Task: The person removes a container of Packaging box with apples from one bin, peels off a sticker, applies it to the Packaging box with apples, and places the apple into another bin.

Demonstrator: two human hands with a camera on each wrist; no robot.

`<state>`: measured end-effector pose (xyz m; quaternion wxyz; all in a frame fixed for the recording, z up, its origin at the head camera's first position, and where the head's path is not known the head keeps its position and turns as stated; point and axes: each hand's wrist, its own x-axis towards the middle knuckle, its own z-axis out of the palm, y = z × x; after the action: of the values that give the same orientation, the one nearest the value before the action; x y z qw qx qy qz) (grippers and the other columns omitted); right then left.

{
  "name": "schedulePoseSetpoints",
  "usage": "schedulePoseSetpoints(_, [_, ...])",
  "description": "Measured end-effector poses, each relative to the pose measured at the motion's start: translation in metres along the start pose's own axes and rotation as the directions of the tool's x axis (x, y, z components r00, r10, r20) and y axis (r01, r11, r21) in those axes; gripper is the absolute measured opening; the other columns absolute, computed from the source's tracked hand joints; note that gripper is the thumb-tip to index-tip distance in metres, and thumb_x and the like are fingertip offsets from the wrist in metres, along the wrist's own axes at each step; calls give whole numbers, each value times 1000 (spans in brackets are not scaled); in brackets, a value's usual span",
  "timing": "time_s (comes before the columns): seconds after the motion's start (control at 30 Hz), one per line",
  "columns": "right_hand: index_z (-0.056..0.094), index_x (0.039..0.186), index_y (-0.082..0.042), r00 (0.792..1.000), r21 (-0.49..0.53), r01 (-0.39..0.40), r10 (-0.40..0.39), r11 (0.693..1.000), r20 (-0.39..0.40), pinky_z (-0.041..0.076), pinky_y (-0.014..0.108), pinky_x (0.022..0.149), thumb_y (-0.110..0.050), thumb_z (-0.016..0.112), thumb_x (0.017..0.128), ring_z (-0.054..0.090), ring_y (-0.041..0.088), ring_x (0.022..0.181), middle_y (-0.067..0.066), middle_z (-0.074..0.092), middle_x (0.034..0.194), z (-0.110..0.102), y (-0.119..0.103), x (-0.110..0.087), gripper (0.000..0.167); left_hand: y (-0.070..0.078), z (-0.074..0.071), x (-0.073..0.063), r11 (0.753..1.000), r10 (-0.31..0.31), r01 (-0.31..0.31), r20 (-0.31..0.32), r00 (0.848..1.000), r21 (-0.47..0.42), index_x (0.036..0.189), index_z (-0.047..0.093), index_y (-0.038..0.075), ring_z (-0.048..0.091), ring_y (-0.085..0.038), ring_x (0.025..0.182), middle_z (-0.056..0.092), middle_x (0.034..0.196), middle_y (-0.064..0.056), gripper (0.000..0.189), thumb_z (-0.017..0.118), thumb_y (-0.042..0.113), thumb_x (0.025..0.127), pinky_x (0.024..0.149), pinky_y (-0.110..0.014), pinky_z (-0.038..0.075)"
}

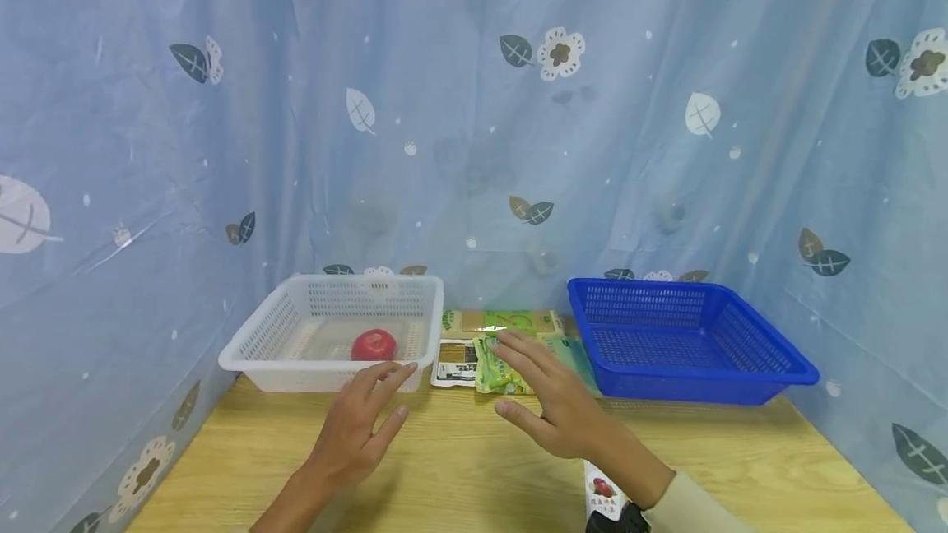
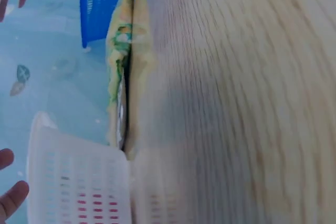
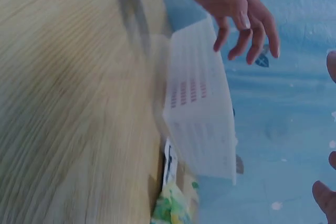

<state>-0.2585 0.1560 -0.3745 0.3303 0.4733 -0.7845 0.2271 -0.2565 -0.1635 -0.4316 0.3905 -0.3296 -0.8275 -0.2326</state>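
Note:
Both hands hover above the wooden table (image 1: pixel 444 467), fingers extended and nothing held. In the head view my left hand (image 1: pixel 360 422) is just in front of the white basket (image 1: pixel 311 368), where a red apple-like fruit (image 1: pixel 374 345) lies. My right hand (image 1: pixel 551 397) floats before several flat packages, overlapping part of a green-yellow packet (image 1: pixel 492 373). Beside that packet lies a white, brown and black packet (image 1: pixel 454 364), and behind them a tan and green package (image 1: pixel 467 322). From the right wrist view, the left hand (image 3: pixel 233 9) shows relaxed fingers over the white basket.
A blue basket (image 1: pixel 699 389) stands at the right back. Under the right forearm, a white printed strip with a red fruit picture (image 1: pixel 601 488) lies near a black object (image 1: pixel 618 519). A blue patterned curtain (image 1: pixel 474 146) hangs behind and along the sides.

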Motion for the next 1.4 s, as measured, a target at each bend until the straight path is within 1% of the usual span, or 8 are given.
schedulePoseSetpoints(0.23, [33,158,-18,974,217,-222,206,951,94,43,57,111,-25,67,97,37,28,147,5,36,161,22,7,17,70,-14,16,-4,988,-99,83,-125,987,-128,134,58,4,60,-21,92,63,112,-3,47,65,5,87,80,-30,52])
schedulePoseSetpoints(0.33, [31,159,-19,935,355,-355,325,865,143,42,54,114,-23,66,99,35,27,148,4,35,162,33,10,25,70,-18,21,-4,962,-233,188,-234,944,-200,120,61,-1,58,-15,82,63,96,-1,33,65,1,88,74,-24,51])
schedulePoseSetpoints(0.53, [29,159,-19,870,528,-481,455,701,188,42,53,114,-21,64,101,37,31,147,7,36,161,51,18,45,67,-24,19,5,791,-603,455,-398,691,-409,100,65,-1,62,-9,66,67,77,-8,9,60,6,97,61,-12,48])
schedulePoseSetpoints(0.77, [28,159,-14,835,564,-535,496,629,239,41,55,114,-21,61,102,36,35,147,10,34,162,64,22,68,66,-37,16,14,705,-707,550,-497,503,-448,86,65,-4,60,-7,50,66,65,-17,12,66,4,95,47,-10,45])
schedulePoseSetpoints(0.93, [30,158,-18,806,570,-577,522,586,280,41,54,114,-29,61,102,37,34,147,5,34,162,69,20,84,66,-45,20,13,633,-762,596,-535,365,-494,74,55,-7,56,-3,41,57,49,4,24,70,3,91,41,-12,40])
schedulePoseSetpoints(1.13, [31,158,-19,750,518,-651,577,555,325,43,54,112,-37,62,100,39,29,146,1,35,162,76,7,106,68,-50,19,7,486,-866,550,-458,199,-679,67,42,-3,61,-3,42,58,47,10,39,73,7,89,42,-16,50])
schedulePoseSetpoints(1.3, [34,158,-20,728,470,-680,597,563,337,44,53,111,-38,60,100,43,28,143,4,41,159,90,0,132,66,-57,16,7,318,-946,364,-316,67,-875,73,40,1,62,-9,45,57,55,-3,37,74,4,89,53,-28,61])
schedulePoseSetpoints(1.4, [34,158,-20,716,467,-692,602,550,352,44,52,112,-35,61,100,44,30,142,6,41,159,98,-2,142,65,-59,18,7,241,-969,263,-246,14,-934,83,41,5,59,-10,48,55,62,-4,32,72,1,89,52,-30,61])
